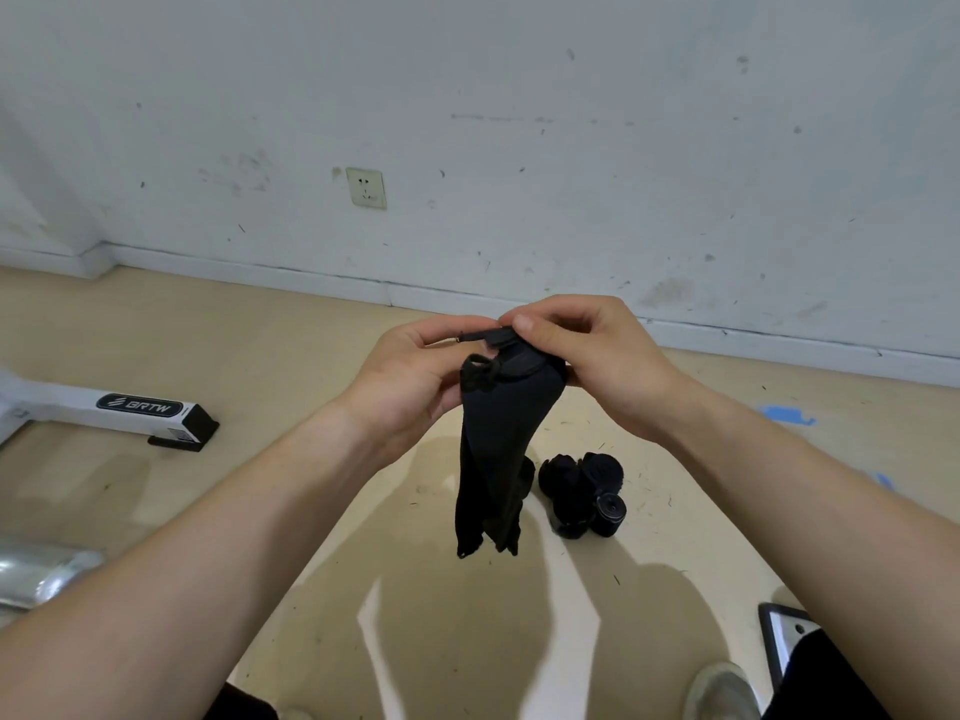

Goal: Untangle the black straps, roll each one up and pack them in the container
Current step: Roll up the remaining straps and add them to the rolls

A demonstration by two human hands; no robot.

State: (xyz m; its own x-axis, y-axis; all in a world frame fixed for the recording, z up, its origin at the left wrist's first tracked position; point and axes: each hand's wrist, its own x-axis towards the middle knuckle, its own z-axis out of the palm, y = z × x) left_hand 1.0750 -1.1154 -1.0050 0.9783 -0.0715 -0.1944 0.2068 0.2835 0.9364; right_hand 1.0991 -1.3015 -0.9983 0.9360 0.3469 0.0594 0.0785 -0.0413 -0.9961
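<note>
Nearest, a shoe point(722, 688) is resting on the floor point(311, 511) beside a dark-rimmed thing point(779, 636) at the picture's edge, and I cannot tell whether that is the container. Above the floor, both hands are holding one black strap point(498, 449) by its top end. The left hand point(410, 371) is curling its fingers round the top from one side. The right hand point(597, 366) is pinching the same end under its thumb, so each grip is closing on the strap and neither is lying flat. The rest of the strap is hanging free in the air, and it is looking bunched and folded along its length rather than flat. That is where the trouble is likely sitting — a roll begun over those folds would probably be coming out lumpy and loose. A small loop of thread or cord is showing near the left thumb and could be catching a finger or the roll's first turn. Should either pinch be slackening, the strap would be dropping toward the rolled straps point(582, 491) that are lying just beyond on the floor — possibly knocking one open. Farther off, a white box point(145, 407) is lying near the wall, and a wall socket point(366, 188) is sitting above it.
</note>
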